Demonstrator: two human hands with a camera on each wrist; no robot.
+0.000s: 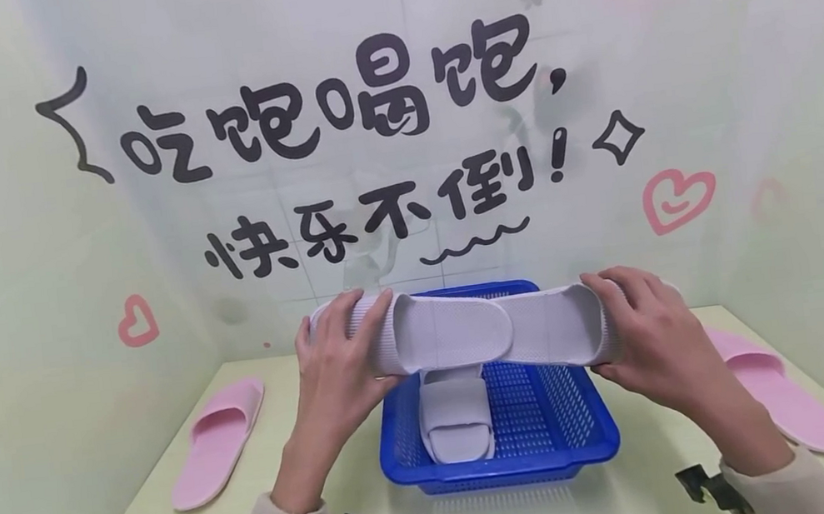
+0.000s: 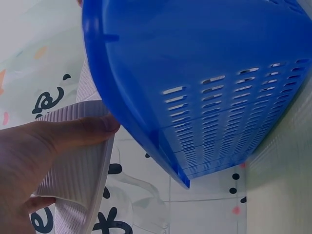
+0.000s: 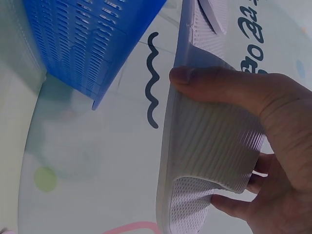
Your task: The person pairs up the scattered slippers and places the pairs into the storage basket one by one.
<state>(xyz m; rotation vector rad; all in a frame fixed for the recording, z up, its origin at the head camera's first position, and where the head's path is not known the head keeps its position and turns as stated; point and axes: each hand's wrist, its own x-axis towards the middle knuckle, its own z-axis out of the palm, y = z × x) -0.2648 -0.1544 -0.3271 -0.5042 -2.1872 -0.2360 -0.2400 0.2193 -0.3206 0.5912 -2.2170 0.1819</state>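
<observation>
My left hand (image 1: 335, 370) grips a pale grey slipper (image 1: 446, 333) by its ribbed strap, above the back part of a blue basket (image 1: 505, 467). The right hand (image 1: 653, 340) holds a second pale grey slipper (image 1: 551, 328) the same way, its thumb (image 3: 209, 80) along the sole's edge. The two slippers lie sideways in the air, toes outward, and their heel ends overlap. Inside the basket, at its left, rests more grey footwear, a slipper (image 1: 455, 407) with its strap visible; the held pair hides what lies behind it.
A pink slipper (image 1: 220, 443) lies on the pale table (image 1: 322, 480) left of the basket. Another pink slipper (image 1: 793, 405) lies at the right, partly behind my right forearm. Printed curtain-like walls (image 1: 72, 326) with lettering and hearts enclose the table's back and sides.
</observation>
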